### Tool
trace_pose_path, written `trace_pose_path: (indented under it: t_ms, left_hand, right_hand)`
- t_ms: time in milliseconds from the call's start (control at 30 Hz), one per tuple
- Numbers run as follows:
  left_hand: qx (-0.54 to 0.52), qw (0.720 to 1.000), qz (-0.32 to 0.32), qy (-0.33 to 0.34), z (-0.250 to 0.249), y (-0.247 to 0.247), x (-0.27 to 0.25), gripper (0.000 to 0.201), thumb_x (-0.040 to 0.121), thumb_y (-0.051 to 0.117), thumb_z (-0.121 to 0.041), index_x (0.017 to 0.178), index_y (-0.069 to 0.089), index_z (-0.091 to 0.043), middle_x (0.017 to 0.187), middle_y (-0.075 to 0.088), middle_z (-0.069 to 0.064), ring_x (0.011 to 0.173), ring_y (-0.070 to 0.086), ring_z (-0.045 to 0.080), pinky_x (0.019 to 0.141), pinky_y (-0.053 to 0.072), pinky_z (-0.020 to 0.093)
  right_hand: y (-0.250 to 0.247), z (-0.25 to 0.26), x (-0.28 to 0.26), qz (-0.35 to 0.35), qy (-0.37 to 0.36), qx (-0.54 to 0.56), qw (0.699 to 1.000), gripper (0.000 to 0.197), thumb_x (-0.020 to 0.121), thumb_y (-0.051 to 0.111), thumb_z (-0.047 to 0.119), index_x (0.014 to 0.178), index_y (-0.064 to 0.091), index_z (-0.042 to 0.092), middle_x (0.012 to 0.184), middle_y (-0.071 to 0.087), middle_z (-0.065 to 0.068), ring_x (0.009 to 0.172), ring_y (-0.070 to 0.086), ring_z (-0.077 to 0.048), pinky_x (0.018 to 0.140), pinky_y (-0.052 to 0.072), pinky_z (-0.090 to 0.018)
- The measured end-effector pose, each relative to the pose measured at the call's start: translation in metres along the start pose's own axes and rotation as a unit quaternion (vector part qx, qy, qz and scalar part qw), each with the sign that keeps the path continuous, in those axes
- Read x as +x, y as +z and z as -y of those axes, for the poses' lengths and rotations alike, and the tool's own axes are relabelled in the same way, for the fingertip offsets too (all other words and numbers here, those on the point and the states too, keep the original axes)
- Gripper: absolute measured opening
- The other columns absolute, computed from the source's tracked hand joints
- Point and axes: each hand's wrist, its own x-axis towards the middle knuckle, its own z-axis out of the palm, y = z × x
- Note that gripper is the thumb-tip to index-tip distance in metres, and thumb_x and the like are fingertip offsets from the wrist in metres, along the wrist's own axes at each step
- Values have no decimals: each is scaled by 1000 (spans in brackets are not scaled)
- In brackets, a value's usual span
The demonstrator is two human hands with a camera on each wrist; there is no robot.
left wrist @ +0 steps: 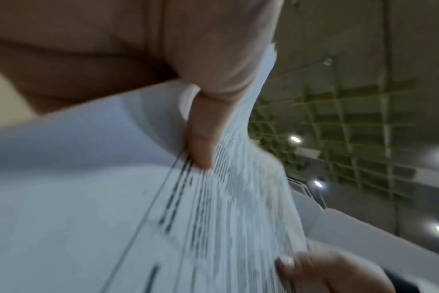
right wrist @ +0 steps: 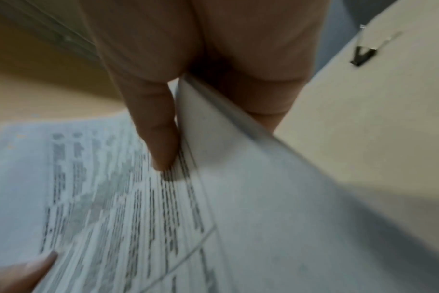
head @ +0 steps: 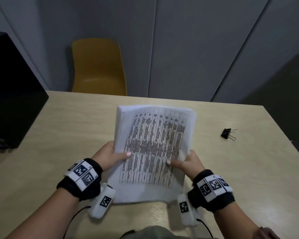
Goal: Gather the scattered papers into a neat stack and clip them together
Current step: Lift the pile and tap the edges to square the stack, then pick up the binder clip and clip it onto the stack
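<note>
A stack of white papers printed with a dense table is held up off the table, tilted toward me. My left hand grips its left edge, thumb on the top sheet and fingers behind. My right hand grips the right edge the same way. In the left wrist view the left thumb presses on the papers. The right thumb lies on the printed sheet in the right wrist view. A black binder clip lies on the table to the right, also visible as the clip.
The light wooden table ends at a far edge with a yellow chair behind it. A black box stands at the table's left side. Grey wall panels fill the background.
</note>
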Motion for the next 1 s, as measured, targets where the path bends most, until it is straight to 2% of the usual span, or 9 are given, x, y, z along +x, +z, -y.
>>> trace_pose_path:
  t_ms: [67,167,267,333,467,633,733,867,1000]
  left_hand:
    - [-1,996,62,-59,7,4,5,24,82,69,-18,103,58,-16,96,66,1,94,62,21,88,49,35]
    - [8,983,94,-157,27,17,13,55,73,76,-28,120,54,-9,111,66,5,104,62,23,97,46,40]
    - [36,975,106,-190,33,29,19,54,74,75,-29,119,54,-8,118,64,7,110,59,28,100,43,42]
    - [46,971,115,-202,32,34,27,58,73,75,-29,123,54,-8,119,65,10,110,59,29,101,43,45]
    - [63,971,116,-197,34,48,48,55,74,77,-29,119,57,-3,116,65,11,108,60,28,101,43,39]
    - [51,969,123,-208,40,58,57,29,79,71,-17,106,64,-9,109,68,10,105,61,27,103,41,43]
    - [46,969,134,-200,41,63,59,13,83,67,-15,94,61,-16,95,67,1,94,61,18,89,45,31]
    - [41,970,110,-214,46,63,58,30,79,72,-15,107,62,-9,101,70,7,99,63,24,99,43,41]
    - [39,968,102,-227,48,64,58,42,76,74,-18,114,59,-9,105,69,7,100,63,25,98,44,42]
  right_hand:
    - [1,-12,0,22,43,11,999,36,69,77,3,101,60,-1,89,69,-16,83,67,-32,78,57,-44]
    - [6,-27,-6,37,87,19,995,35,78,68,4,110,54,2,87,66,-9,75,65,-21,62,54,-27]
    - [2,-37,-10,36,104,-90,990,29,84,64,26,106,55,11,90,65,-1,78,63,-16,60,48,-22]
    - [-12,-40,-5,32,113,-198,973,25,83,61,42,89,56,18,83,64,2,75,61,-15,58,46,-24]
    - [-60,-46,30,-119,156,-149,969,26,84,60,42,79,57,17,77,70,-6,72,67,-23,70,56,-34]
    - [-140,-53,93,-355,200,76,910,40,80,57,42,95,61,5,75,68,-12,60,63,-26,60,53,-34]
    - [-169,-49,118,-411,201,80,886,53,72,52,51,99,60,6,73,73,-10,75,67,-30,69,53,-36]
    - [-188,-46,134,-423,240,56,872,49,80,55,46,105,58,4,107,67,-8,92,62,-29,74,39,-32]
    - [-190,-53,146,-419,212,16,883,38,86,55,36,105,65,5,111,66,-16,101,61,-34,75,39,-29]
